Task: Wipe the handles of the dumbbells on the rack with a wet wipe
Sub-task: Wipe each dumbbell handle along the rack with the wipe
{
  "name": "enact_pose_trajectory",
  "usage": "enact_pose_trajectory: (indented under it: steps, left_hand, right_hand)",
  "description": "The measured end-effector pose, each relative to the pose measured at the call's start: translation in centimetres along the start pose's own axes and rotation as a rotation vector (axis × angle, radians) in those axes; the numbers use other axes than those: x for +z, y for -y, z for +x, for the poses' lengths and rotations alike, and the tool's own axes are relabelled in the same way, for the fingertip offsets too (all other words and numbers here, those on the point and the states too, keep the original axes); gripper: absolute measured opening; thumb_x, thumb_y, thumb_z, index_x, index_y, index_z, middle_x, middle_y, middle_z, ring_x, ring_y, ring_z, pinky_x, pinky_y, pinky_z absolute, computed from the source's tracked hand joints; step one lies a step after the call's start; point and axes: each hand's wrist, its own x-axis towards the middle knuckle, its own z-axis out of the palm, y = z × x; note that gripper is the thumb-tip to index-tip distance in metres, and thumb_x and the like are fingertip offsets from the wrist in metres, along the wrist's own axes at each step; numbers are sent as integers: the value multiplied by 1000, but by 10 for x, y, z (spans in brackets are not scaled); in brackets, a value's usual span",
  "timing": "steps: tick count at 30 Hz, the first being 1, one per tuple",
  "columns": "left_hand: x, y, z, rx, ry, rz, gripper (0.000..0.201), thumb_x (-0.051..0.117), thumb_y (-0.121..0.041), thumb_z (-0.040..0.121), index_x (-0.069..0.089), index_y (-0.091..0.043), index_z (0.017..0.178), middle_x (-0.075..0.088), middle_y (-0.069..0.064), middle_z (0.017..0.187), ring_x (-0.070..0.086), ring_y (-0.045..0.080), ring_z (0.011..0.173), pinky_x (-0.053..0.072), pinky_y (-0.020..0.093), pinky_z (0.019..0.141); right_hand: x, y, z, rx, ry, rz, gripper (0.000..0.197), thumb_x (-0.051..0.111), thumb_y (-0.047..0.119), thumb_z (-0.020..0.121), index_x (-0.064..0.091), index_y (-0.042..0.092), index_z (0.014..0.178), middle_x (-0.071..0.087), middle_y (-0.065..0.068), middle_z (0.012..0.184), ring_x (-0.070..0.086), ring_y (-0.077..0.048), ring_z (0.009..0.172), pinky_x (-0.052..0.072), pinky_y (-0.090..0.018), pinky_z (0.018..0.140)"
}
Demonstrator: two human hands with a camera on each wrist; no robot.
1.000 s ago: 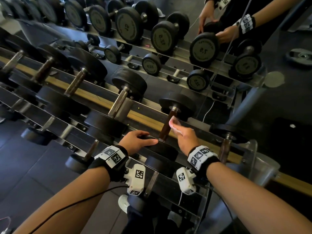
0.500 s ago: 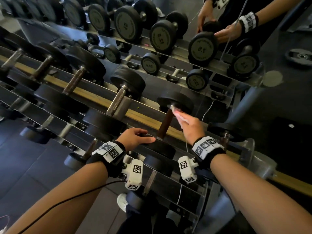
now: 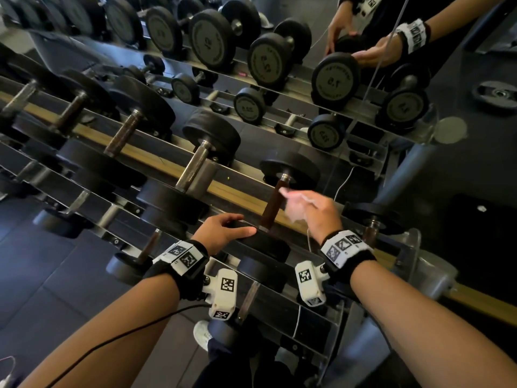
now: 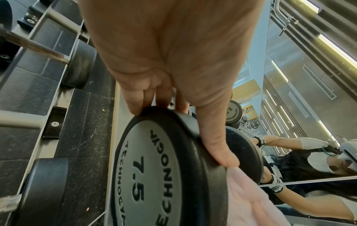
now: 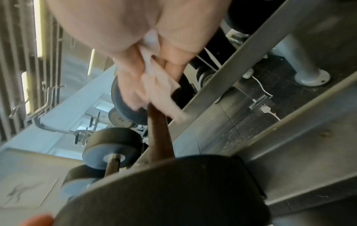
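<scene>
A black dumbbell with a brown handle (image 3: 270,217) lies across the top rack rails in the head view. My left hand (image 3: 242,225) grips its near head, marked 7.5 (image 4: 146,175), fingers curled over the rim and thumb along the edge. My right hand (image 3: 296,203) holds a white wet wipe (image 3: 293,212) against the right side of the handle's upper half, just below the far head (image 3: 291,169). The hand and wipe are motion-blurred. In the right wrist view the wipe (image 5: 156,82) is bunched in my fingers on the handle (image 5: 158,137).
More dumbbells (image 3: 195,163) lie in a row to the left on the same rack (image 3: 156,161), with a smaller one (image 3: 372,228) to the right by the rack's end. Lower tiers hold others (image 3: 126,264). A mirror behind reflects the dumbbells and my hands (image 3: 372,54).
My right hand slid the wipe up the handle to the far head, then came slightly back down. The left hand kept its grip on the near head.
</scene>
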Motion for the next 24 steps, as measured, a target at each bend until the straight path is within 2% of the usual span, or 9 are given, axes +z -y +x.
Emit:
enact_pose_trajectory:
  steps: [3,7,10,12,15,18,20,22,24]
  left_hand:
    - [1,0,-1,5,-8,9,74,81,-50,67,59,-24,133,65,-1,122,61,14,114,46,38,107]
    - [0,0,0,-2,-6,18,74,81,-53,67,59,-27,133,64,-3,122,60,13,114,46,34,104]
    - [1,2,2,-6,-9,14,70,81,-50,70,59,-27,132,64,-4,122,59,13,114,45,34,103]
    - [1,2,3,-11,-7,-4,69,82,-48,70,60,-27,131,65,-4,120,60,12,112,46,30,98]
    - [0,2,4,-16,2,-19,69,83,-48,68,61,-28,130,65,-4,119,61,10,109,47,25,92]
    - [0,1,3,-19,2,-20,73,83,-50,65,60,-28,131,65,-4,121,60,11,111,46,28,96]
    - [0,1,3,-18,-2,-11,74,82,-52,64,60,-28,131,64,-4,121,60,12,112,45,28,97]
    - [0,1,2,-19,-4,2,76,81,-55,63,60,-29,131,64,-5,121,59,12,113,45,28,97]
    - [-1,1,2,-18,-8,9,84,80,-61,56,60,-29,131,65,-4,122,60,14,114,46,34,103]
  right_hand:
    - [-3,-7,3,-76,-38,0,26,53,24,100,72,30,117,70,17,111,61,-1,111,43,-16,98]
    - [22,-17,2,17,80,-38,28,52,25,102,68,35,122,63,7,127,52,-10,123,37,-24,104]
    - [25,-22,-18,123,109,55,19,58,45,96,72,43,108,71,14,111,57,-4,113,39,-19,91]
    - [22,-22,-31,116,185,-10,28,57,58,90,74,43,105,72,23,96,60,5,100,41,-12,80]
    - [14,-22,-32,97,277,-87,31,67,58,84,78,33,98,75,14,95,67,-1,97,50,-25,90]
    - [4,-17,-15,91,36,-3,26,76,46,72,79,25,87,76,6,90,70,-13,95,55,-35,87]
    - [2,-18,-2,43,-188,68,19,65,28,85,77,23,98,74,2,96,68,-19,96,56,-40,87]
    - [5,-20,7,22,-283,73,28,50,13,95,73,21,110,71,2,101,66,-19,101,55,-34,89]
    - [11,-20,13,14,-310,67,34,46,11,96,71,22,116,70,6,104,65,-17,107,50,-25,90]
